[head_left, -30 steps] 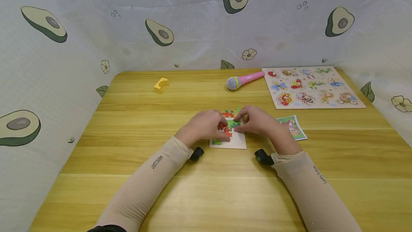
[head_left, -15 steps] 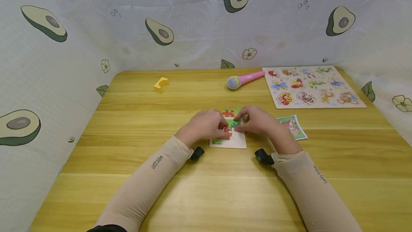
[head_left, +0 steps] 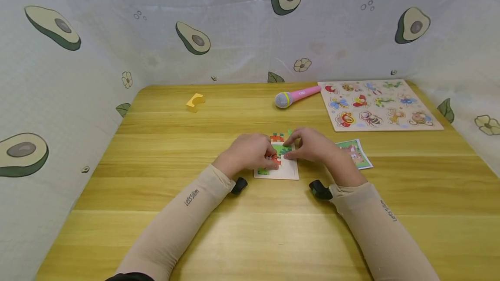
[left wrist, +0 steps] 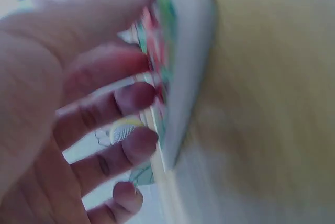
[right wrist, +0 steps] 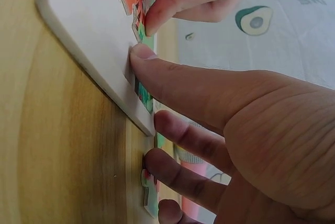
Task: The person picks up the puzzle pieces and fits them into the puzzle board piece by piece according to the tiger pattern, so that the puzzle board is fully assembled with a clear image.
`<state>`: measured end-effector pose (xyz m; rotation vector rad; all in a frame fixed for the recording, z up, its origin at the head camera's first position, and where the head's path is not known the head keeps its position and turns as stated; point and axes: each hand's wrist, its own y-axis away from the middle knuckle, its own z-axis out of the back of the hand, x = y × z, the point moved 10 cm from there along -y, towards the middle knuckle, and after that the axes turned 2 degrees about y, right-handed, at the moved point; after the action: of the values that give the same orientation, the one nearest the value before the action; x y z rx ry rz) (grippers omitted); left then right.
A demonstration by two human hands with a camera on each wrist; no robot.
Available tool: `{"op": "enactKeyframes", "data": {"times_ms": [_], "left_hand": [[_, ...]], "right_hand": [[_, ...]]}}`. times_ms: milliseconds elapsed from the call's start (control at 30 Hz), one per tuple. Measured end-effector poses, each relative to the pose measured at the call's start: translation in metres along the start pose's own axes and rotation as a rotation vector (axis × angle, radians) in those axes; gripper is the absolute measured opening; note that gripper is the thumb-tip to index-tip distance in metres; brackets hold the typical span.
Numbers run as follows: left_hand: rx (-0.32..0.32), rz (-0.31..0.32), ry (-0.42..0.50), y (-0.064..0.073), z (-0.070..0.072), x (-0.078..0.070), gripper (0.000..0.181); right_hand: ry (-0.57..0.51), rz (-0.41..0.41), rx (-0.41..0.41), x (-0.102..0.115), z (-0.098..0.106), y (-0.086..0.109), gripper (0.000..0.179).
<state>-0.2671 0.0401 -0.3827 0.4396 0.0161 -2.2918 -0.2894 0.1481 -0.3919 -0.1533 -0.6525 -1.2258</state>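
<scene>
- Closely bent over one white board [head_left: 287,173] at the table's centre, a person's two hands work side by side, thumbs facing.
- The left hand [head_left: 250,151] pinches a tiger piece [head_left: 277,159] between thumb and index finger, covering part of it on the board.
- The right hand [head_left: 310,144] pinches a leaf piece [head_left: 285,150] nearer the board's far edge.
- Lettering reading "Let's Slim" marks the left sleeve [head_left: 191,197] and the right sleeve [head_left: 380,222].
- Grey letters at the top of the avocado-print backdrop [head_left: 234,8] are cut off; a mark on the pink microphone [head_left: 304,93] is too small to read.
- Just past the board's far edge lies an orange striped piece [head_left: 276,138]; a picture card [head_left: 359,153] sits partly hidden by the right forearm.
- Plain wooden table [head_left: 265,237] runs between the forearms to the board's near edge, with a broader stretch at left, up to a yellow block [head_left: 194,102].
</scene>
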Motion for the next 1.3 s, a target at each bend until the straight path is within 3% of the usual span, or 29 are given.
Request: {"op": "enactKeyframes", "data": {"times_ms": [233, 433, 633, 767, 1300], "left_hand": [[-0.027, 0.018, 0.052, 0.000, 0.001, 0.006, 0.039], [0.039, 0.001, 0.186, 0.003, -0.001, 0.018, 0.044], [0.066, 0.060, 0.257, 0.011, 0.004, 0.038, 0.045], [0.075, 0.076, 0.270, 0.013, 0.005, 0.044, 0.046], [0.090, 0.093, 0.270, 0.015, 0.003, 0.045, 0.048]], "right_hand": [[-0.002, -0.002, -0.011, 0.000, 0.000, 0.000, 0.026], [0.007, -0.002, -0.010, 0.000, 0.000, 0.001, 0.027], [0.013, -0.005, -0.005, -0.001, 0.000, 0.001, 0.028], [0.015, -0.006, -0.001, -0.001, -0.001, 0.001, 0.028], [0.066, 0.068, 0.027, 0.005, -0.001, 0.003, 0.030]]}}
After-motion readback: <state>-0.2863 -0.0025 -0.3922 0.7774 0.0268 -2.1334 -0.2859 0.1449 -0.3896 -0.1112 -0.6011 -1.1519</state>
